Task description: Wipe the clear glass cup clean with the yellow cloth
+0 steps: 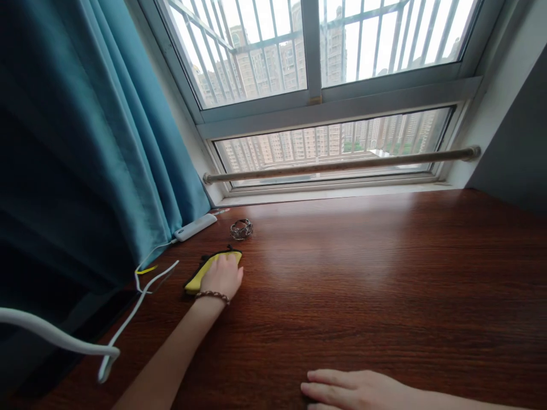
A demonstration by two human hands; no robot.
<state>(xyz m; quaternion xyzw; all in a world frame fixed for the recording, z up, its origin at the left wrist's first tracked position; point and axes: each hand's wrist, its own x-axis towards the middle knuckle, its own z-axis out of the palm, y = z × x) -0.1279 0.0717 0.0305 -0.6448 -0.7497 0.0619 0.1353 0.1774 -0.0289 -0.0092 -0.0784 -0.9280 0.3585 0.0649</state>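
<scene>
My left hand (221,277), with a braided bracelet at the wrist, presses down on a folded yellow cleaning cloth (197,279) with black edging. The cloth lies on the reddish-brown wooden surface (342,285), and the fingertips are partly hidden against it. Just beyond the cloth sits a dark metal ring-shaped object (241,229). At the bottom edge my right hand (342,387) rests on the wood with its fingers stretched out, holding nothing; its lower part is cut off by the frame.
A white power strip (195,227) with a cord lies by the blue curtain (141,131). White hanger-like tubing (55,337) reaches in from the left, near a small yellow strip (147,270). A rail (342,165) crosses the window at the back.
</scene>
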